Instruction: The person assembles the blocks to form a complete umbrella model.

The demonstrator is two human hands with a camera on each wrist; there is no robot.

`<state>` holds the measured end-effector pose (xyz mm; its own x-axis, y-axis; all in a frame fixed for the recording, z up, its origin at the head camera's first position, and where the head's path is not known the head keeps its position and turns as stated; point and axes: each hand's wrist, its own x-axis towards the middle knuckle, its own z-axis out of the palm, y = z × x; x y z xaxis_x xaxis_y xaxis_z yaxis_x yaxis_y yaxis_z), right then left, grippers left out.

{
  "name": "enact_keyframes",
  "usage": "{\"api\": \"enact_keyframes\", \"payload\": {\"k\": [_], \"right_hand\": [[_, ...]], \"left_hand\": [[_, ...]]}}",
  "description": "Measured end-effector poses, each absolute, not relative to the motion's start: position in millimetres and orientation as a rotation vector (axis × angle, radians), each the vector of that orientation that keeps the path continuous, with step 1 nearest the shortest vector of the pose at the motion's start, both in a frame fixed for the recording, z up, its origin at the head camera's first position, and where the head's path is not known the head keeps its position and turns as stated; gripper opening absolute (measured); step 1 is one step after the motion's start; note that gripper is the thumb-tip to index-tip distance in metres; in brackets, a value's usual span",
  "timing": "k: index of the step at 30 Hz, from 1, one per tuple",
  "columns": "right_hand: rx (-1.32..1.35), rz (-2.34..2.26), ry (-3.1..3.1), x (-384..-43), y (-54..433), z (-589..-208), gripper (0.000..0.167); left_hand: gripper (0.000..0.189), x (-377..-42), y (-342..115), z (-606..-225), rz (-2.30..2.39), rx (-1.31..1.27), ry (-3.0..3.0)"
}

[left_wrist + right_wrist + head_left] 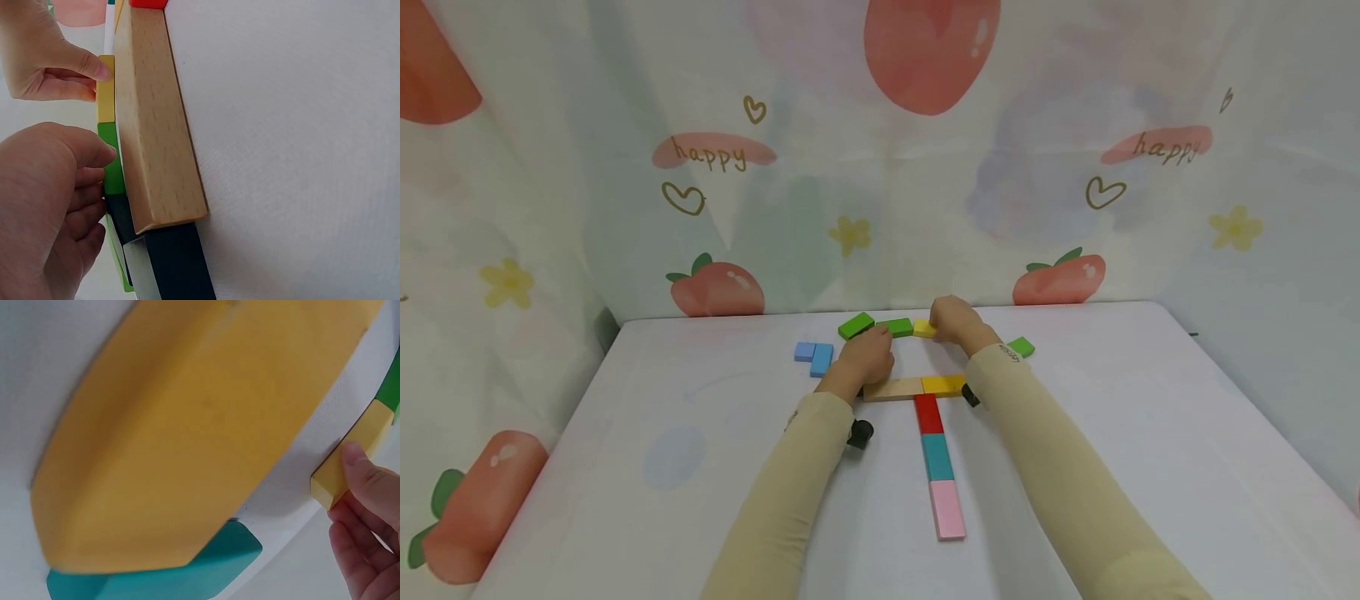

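Observation:
At the table's far side, my right hand (955,318) pinches a yellow block (923,329) between thumb and fingers; the right wrist view shows the thumb on top of it. Against its left end lies a green block (898,327). My left hand (868,354) holds that green block, thumb on its near face and fingers curled behind, as the left wrist view shows. A dark navy block (119,211) follows at the green block's other end. Another green block (856,325) lies slanted just beyond the left hand.
Nearer, a wooden block (892,389) and a yellow-orange block (943,384) form a row. From it, red (928,413), teal (937,457) and pink (947,510) blocks run towards me. Two blue blocks (822,360) lie left; a green block (1021,347) lies right.

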<state>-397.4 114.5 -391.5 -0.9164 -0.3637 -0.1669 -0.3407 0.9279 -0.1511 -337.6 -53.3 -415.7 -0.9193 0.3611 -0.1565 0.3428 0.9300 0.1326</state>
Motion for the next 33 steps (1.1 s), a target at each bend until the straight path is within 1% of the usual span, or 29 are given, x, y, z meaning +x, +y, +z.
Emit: {"api": "enact_keyframes", "payload": {"k": [4,14,18,24,33], "right_hand": [[-0.528,-0.181,2.888,-395.9,114.0,-389.4,0.024],[-0.508,-0.146,2.887,-396.2,113.5,-390.1,0.022],[-0.497,-0.152,2.886,-396.3,112.6,-389.7,0.024],[-0.481,-0.169,2.882,-395.3,112.4,-388.6,0.032],[-0.463,-0.148,2.886,-394.8,111.8,-389.3,0.030]], "left_hand": [[0.044,-336.8,-53.0,-415.1,0.134,0.530,2.912],[0.045,-336.0,-53.1,-414.1,0.127,0.526,2.899],[0.045,-337.3,-54.0,-414.1,0.132,0.522,2.898],[0.045,-338.6,-53.7,-414.6,0.128,0.522,2.896],[0.044,-338.6,-52.5,-414.6,0.133,0.513,2.901]]}}
